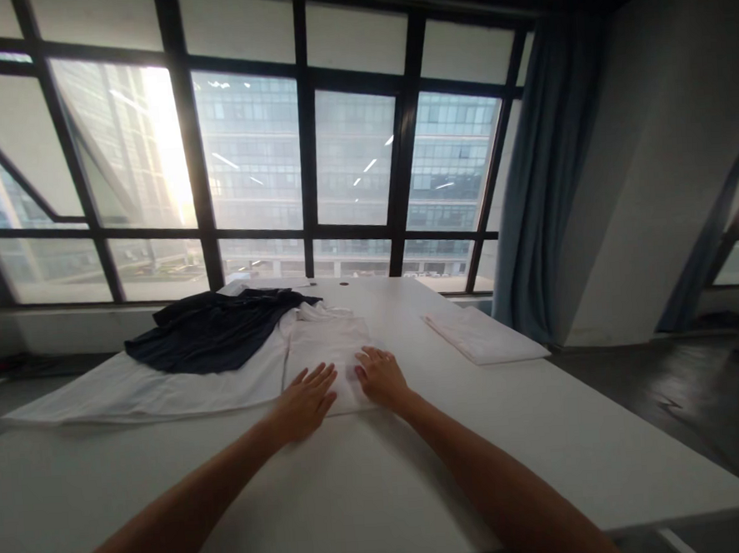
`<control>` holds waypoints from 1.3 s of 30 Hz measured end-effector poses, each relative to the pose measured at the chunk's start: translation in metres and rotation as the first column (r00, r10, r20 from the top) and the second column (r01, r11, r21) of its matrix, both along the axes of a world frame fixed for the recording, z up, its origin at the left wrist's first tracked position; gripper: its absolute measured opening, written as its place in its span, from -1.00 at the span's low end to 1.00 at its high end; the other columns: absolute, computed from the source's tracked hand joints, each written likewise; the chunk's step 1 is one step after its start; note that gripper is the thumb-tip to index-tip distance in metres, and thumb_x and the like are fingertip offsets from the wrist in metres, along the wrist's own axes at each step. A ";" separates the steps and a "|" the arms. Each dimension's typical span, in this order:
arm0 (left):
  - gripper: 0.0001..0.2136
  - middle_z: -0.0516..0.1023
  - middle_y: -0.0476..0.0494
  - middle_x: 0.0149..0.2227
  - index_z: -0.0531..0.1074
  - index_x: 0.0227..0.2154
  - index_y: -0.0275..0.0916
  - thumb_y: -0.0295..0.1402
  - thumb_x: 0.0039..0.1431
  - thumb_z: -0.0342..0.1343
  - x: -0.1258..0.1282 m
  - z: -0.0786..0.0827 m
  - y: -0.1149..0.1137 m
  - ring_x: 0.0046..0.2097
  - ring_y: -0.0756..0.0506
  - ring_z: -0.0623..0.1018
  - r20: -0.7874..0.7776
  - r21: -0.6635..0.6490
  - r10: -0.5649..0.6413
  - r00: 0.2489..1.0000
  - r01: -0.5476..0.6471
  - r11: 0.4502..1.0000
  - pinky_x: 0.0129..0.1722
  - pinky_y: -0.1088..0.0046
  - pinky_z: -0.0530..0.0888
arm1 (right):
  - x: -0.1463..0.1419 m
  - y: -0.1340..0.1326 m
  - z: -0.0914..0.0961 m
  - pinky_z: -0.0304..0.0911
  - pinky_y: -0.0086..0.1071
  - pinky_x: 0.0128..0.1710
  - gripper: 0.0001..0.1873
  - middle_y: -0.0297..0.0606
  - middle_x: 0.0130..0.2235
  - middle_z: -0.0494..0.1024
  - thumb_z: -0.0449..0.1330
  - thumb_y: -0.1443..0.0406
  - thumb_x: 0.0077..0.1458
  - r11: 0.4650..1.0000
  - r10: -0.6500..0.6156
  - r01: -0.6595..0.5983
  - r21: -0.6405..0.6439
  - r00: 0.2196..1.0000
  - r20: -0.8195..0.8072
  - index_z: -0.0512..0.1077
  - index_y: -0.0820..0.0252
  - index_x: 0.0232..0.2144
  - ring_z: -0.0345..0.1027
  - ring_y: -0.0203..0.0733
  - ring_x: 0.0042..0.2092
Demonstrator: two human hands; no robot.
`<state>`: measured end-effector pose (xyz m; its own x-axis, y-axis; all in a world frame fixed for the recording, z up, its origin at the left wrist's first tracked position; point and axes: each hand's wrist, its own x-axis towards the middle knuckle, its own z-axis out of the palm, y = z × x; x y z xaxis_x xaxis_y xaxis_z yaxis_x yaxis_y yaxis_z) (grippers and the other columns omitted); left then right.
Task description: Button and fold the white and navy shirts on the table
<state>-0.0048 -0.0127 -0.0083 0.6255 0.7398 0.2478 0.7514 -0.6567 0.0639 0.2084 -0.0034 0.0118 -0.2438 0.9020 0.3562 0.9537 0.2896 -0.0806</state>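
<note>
1. We rest our left hand (306,404), spread, and right hand (383,379), loosely bent, on the central pale cloth (326,336).
2. Rightward, the desk (517,434) gives room up to the folded cloth (484,336) (by its right edge).

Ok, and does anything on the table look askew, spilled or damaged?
The dark garment looks untidy: it lies rumpled over the white fabric, left of the pale cloth under the left hand and right hand, whereas the folded cloth at the right lies flat. I see no spill or damage, though fine detail is blurred.
</note>
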 end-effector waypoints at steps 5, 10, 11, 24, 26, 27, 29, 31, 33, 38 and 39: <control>-0.45 0.06 -0.20 0.34 0.09 0.30 -0.26 -0.10 0.38 -0.38 0.010 -0.014 0.003 0.36 -0.13 0.05 0.004 -0.001 -0.024 1.000 0.024 1.000 0.31 0.18 0.04 | -0.012 0.002 -0.015 -0.27 -0.01 0.29 -0.40 -0.12 0.36 0.01 -0.25 0.06 0.33 0.969 0.126 -0.121 -0.215 0.992 0.010 0.07 0.16 0.30 -0.20 -0.08 0.36; -0.44 0.03 -0.20 0.35 0.07 0.30 -0.26 -0.09 0.37 -0.39 0.006 -0.015 0.005 0.36 -0.12 0.02 0.037 -0.074 -0.010 0.999 0.013 0.997 0.31 0.19 0.01 | -0.011 0.004 -0.020 -0.31 0.02 0.29 -0.38 -0.14 0.37 -0.03 -0.27 0.04 0.32 0.952 0.139 -0.140 -0.272 0.990 -0.023 0.05 0.17 0.31 -0.24 -0.07 0.37; -0.44 0.03 -0.19 0.35 0.06 0.31 -0.25 -0.08 0.37 -0.39 0.002 -0.014 0.007 0.36 -0.11 0.02 0.046 -0.085 0.002 0.999 0.002 0.996 0.31 0.20 0.00 | -0.010 0.004 -0.020 -0.31 0.01 0.29 -0.38 -0.13 0.36 -0.01 -0.25 0.05 0.32 0.958 0.133 -0.137 -0.253 0.991 -0.032 0.07 0.18 0.30 -0.23 -0.08 0.37; -0.40 -0.13 -0.21 0.38 -0.03 0.34 -0.24 -0.04 0.35 -0.39 -0.028 -0.015 0.023 0.38 -0.18 -0.15 0.002 -0.248 0.158 0.987 -0.152 0.957 0.31 0.16 -0.05 | 0.037 0.032 -0.005 0.31 -0.41 -0.18 -0.51 0.01 -0.06 0.54 0.18 0.05 0.11 0.882 -0.332 0.136 -0.452 0.859 -0.389 0.45 0.37 -0.11 0.45 -0.05 -0.07; -0.42 -0.13 -0.20 0.38 -0.03 0.33 -0.24 -0.07 0.36 -0.42 -0.025 -0.014 0.021 0.38 -0.17 -0.13 0.025 -0.271 0.155 0.988 -0.143 0.952 0.31 0.16 -0.03 | 0.039 0.037 -0.004 0.32 -0.45 -0.31 -0.61 -0.02 -0.12 0.57 0.19 0.12 0.11 0.853 -0.372 0.088 -0.514 0.793 -0.481 0.48 0.38 -0.22 0.48 -0.07 -0.15; -0.43 -0.11 -0.19 0.38 -0.01 0.33 -0.24 -0.09 0.36 -0.42 -0.023 -0.012 0.019 0.38 -0.16 -0.11 0.043 -0.283 0.154 0.987 -0.136 0.950 0.30 0.17 0.00 | 0.041 0.039 -0.003 0.31 -0.47 -0.35 -0.66 -0.03 -0.14 0.58 0.19 0.17 0.11 0.850 -0.374 0.051 -0.524 0.760 -0.532 0.48 0.39 -0.24 0.48 -0.09 -0.17; -0.45 -0.02 -0.19 0.36 0.07 0.30 -0.26 -0.13 0.36 -0.39 -0.019 -0.006 0.012 0.37 -0.13 -0.01 0.094 -0.291 0.137 0.986 -0.104 0.951 0.30 0.24 0.06 | 0.045 0.040 -0.001 0.30 -0.51 -0.41 -0.74 -0.05 -0.14 0.58 0.16 0.28 0.11 0.855 -0.354 -0.038 -0.517 0.685 -0.636 0.47 0.39 -0.22 0.49 -0.14 -0.21; -0.48 0.21 -0.18 0.29 0.25 0.21 -0.25 -0.14 0.35 -0.33 -0.015 0.004 0.004 0.30 -0.12 0.20 0.163 -0.275 0.110 0.980 -0.062 0.959 0.26 0.32 0.16 | 0.054 0.039 0.004 0.31 -0.52 -0.43 -0.74 -0.07 -0.13 0.59 0.13 0.34 0.10 0.851 -0.333 -0.123 -0.511 0.626 -0.705 0.45 0.38 -0.17 0.50 -0.17 -0.25; -0.52 0.48 -0.16 0.10 0.44 0.03 -0.21 -0.13 0.34 -0.29 -0.012 0.014 -0.002 0.14 -0.13 0.43 0.234 -0.249 0.081 0.969 -0.021 0.968 0.15 0.36 0.31 | 0.067 0.037 0.009 0.34 -0.50 -0.41 -0.69 -0.08 -0.11 0.58 0.14 0.37 0.05 0.819 -0.323 -0.197 -0.540 0.619 -0.716 0.43 0.35 -0.11 0.50 -0.18 -0.26; -0.57 0.51 -0.19 0.06 0.49 -0.04 -0.23 -0.12 0.29 -0.18 -0.014 0.019 0.001 0.12 -0.17 0.45 0.312 -0.042 0.049 0.949 -0.038 0.998 0.14 0.30 0.32 | 0.104 0.032 0.017 0.35 -0.46 -0.33 -0.59 -0.17 -0.16 0.60 0.21 0.42 -0.13 0.680 -0.301 -0.242 -0.692 0.768 -0.565 0.47 0.28 -0.14 0.48 -0.16 -0.22; -0.55 0.41 -0.21 0.16 0.44 0.04 -0.24 -0.11 0.28 -0.15 -0.016 0.016 0.004 0.21 -0.19 0.35 0.281 -0.008 0.041 0.959 -0.040 0.999 0.21 0.25 0.24 | 0.109 0.033 0.018 0.35 -0.46 -0.33 -0.60 -0.19 -0.18 0.61 0.20 0.43 -0.15 0.674 -0.292 -0.223 -0.704 0.795 -0.532 0.49 0.28 -0.16 0.48 -0.16 -0.23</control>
<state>-0.0207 -0.0086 0.0073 0.5000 0.7641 0.4076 0.7290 -0.6255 0.2782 0.3173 0.0292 0.0295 -0.1942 0.9210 -0.3376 0.6481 -0.1379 -0.7490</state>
